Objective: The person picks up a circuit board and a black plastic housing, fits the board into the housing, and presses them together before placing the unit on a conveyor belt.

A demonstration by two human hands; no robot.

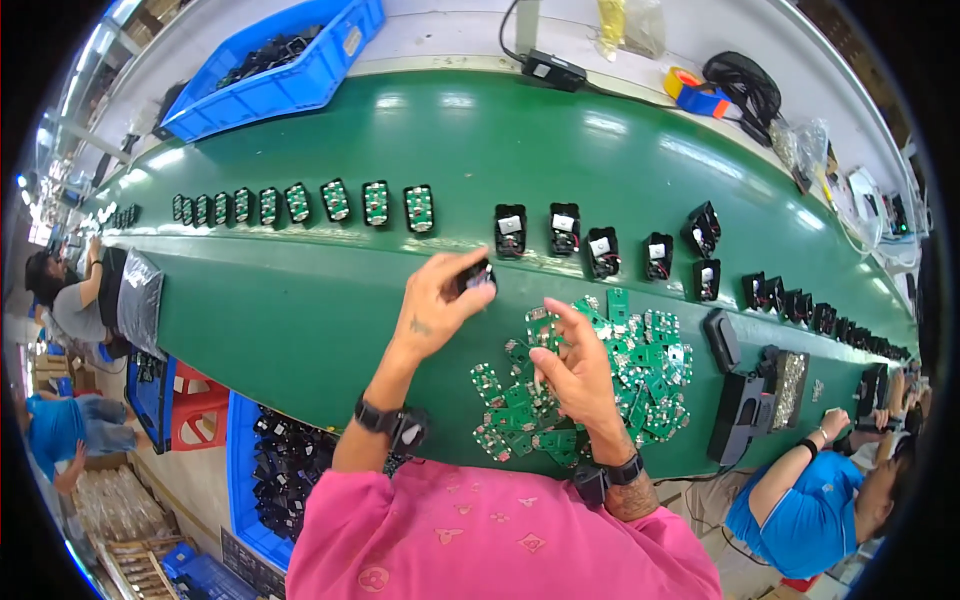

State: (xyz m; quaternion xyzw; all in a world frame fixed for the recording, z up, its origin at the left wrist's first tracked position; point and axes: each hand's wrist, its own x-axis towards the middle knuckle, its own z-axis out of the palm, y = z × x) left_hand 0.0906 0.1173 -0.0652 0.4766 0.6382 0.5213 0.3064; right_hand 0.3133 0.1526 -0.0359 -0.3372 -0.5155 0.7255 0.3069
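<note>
My left hand (435,305) is pinching a small black plastic housing (481,274) between thumb and fingers, above the green bench. My right hand (578,365) hovers over a loose pile of green circuit boards (648,362), its thumb and forefinger apart with nothing seen between them. Beyond my hands stands a row of open black housings; the closest one (510,231) shows a white part and wires inside. Leftward the row continues with housings that have green boards seated in them, such as this filled housing (418,208).
A blue crate (270,75) of black parts sits at the far left of the bench (300,330). Beside the pile on the right lie a black device (740,415) and tape rolls (697,93) farther back. Another blue bin (245,480) stands below left. Co-workers sit on both sides.
</note>
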